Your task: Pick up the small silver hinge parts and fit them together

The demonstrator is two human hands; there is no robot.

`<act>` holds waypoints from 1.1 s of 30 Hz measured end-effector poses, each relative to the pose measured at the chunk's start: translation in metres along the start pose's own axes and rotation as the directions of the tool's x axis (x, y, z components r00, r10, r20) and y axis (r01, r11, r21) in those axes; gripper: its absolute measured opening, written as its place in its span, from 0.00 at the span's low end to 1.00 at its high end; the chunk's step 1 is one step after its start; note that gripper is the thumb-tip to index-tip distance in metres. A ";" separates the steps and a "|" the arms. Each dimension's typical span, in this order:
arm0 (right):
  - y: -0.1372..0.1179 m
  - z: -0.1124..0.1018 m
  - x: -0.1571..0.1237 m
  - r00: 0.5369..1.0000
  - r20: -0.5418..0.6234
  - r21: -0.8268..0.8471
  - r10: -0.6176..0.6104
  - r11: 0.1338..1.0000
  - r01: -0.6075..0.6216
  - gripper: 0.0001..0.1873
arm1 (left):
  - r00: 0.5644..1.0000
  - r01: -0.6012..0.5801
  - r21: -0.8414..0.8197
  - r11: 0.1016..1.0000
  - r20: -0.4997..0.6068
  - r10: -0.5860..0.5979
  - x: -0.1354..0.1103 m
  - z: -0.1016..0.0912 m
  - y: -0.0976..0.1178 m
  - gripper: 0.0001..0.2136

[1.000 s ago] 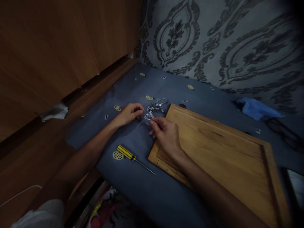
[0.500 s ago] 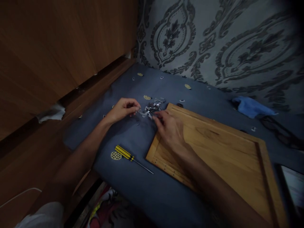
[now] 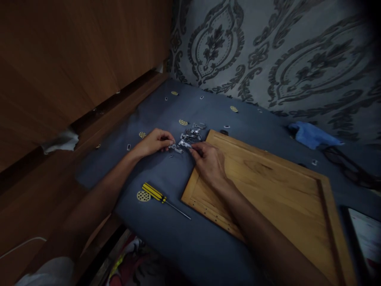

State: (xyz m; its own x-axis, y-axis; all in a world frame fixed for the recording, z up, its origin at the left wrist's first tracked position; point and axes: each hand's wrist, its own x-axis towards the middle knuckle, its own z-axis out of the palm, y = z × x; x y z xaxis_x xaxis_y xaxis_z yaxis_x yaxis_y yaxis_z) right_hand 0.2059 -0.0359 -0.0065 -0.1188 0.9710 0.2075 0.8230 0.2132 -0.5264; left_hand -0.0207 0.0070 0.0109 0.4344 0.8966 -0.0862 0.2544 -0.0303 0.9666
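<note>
A small pile of metal hinge parts [image 3: 193, 134] lies on the dark blue cloth, just beyond the near left corner of a wooden panel [image 3: 268, 174]. To the left of the pile, my left hand [image 3: 156, 142] is closed in a pinch on a metal hinge piece [image 3: 176, 149]. My right hand [image 3: 208, 159], above the panel's left end, pinches the end of another metal hinge piece [image 3: 186, 144]. The two pieces are close together at the pile's near side. A tiny screw [image 3: 170, 156] lies on the cloth in front of them.
A yellow and black screwdriver [image 3: 154, 192] lies on the cloth left of the panel. At the right are a blue cloth [image 3: 314, 134], dark glasses [image 3: 348, 165] and a device with a lit screen [image 3: 366, 230]. Wooden cabinet doors [image 3: 83, 59] rise on the left.
My left hand has moved slightly down, and its hinge piece now shows more plainly. The right fingers have drawn back a little from over the pile. The view has shifted slightly.
</note>
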 end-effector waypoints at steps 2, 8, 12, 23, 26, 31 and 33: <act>0.003 0.002 -0.001 1.000 -0.024 0.026 -0.015 1.000 0.016 0.11 | 1.000 0.017 0.014 1.000 0.014 -0.017 0.000 0.003 0.000 0.03; 0.008 0.007 -0.005 0.993 -0.088 0.085 -0.074 0.993 0.082 0.11 | 0.999 0.052 0.043 0.998 0.004 -0.052 0.001 0.007 -0.001 0.04; 0.010 0.008 -0.007 0.986 -0.116 0.104 -0.117 0.986 0.129 0.11 | 0.997 0.073 0.043 0.996 -0.009 -0.073 0.003 0.009 -0.002 0.05; 0.014 0.013 -0.006 0.966 -0.175 0.122 -0.192 0.969 0.214 0.11 | 0.997 0.071 -0.008 0.997 0.004 -0.071 0.006 0.006 -0.006 0.08; 0.015 0.013 -0.006 0.963 -0.181 0.132 -0.198 0.966 0.223 0.11 | 0.998 0.062 -0.027 0.998 0.007 -0.062 0.007 0.005 -0.010 0.09; 0.016 0.012 -0.006 0.966 -0.172 0.147 -0.195 0.964 0.220 0.11 | 0.998 0.048 -0.049 0.998 0.039 -0.046 0.006 0.002 -0.012 0.09; 0.015 0.011 -0.006 0.967 -0.167 0.153 -0.193 0.964 0.219 0.11 | 0.997 0.044 -0.051 0.998 0.066 -0.040 0.005 -0.001 -0.010 0.08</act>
State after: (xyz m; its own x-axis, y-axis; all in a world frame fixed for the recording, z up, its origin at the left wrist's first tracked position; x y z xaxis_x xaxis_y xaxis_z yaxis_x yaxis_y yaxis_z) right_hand 0.2129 -0.0375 -0.0250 -0.1811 0.8794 0.4403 0.6824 0.4348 -0.5876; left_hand -0.0224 0.0120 0.0012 0.4798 0.8660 -0.1408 0.2283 0.0318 0.9731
